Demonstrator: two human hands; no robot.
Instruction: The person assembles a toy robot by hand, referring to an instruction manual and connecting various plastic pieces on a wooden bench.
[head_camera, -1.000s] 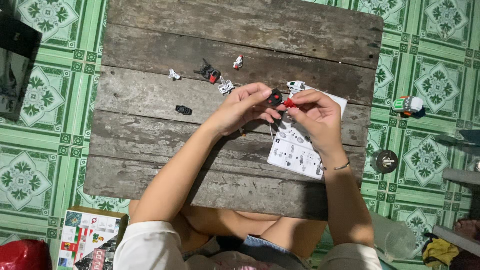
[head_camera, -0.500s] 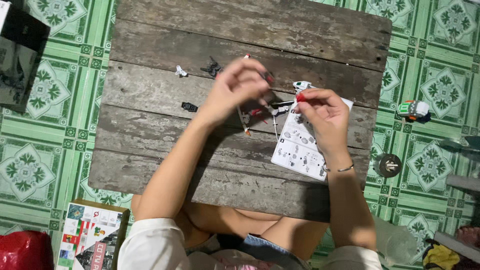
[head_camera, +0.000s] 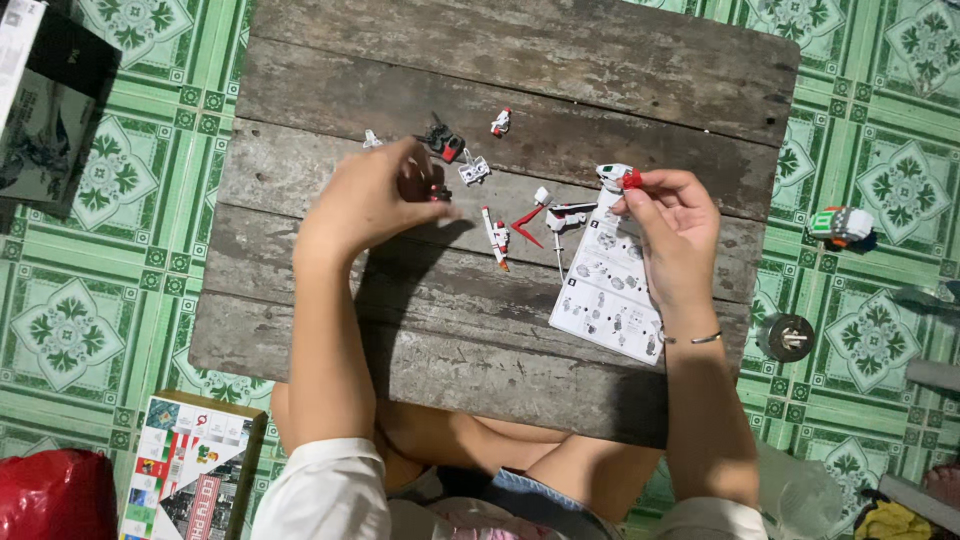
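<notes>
2 hands: right hand (head_camera: 672, 225) fingers pinch red-white part (head_camera: 618, 178), long axis left-right; left hand (head_camera: 372, 195) fingers clenched on dark part (head_camera: 438, 191).

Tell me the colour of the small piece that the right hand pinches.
Red, joined to a white part: the small plastic piece in the right hand, head view.

arms: bare from the elbows down | sleeves: short, white, seen at both shoulders | right hand (head_camera: 672, 222): thin metal bangle is worn at the wrist | left hand (head_camera: 368, 197): no jewellery is shown | lap: blue denim is glimpsed
</notes>
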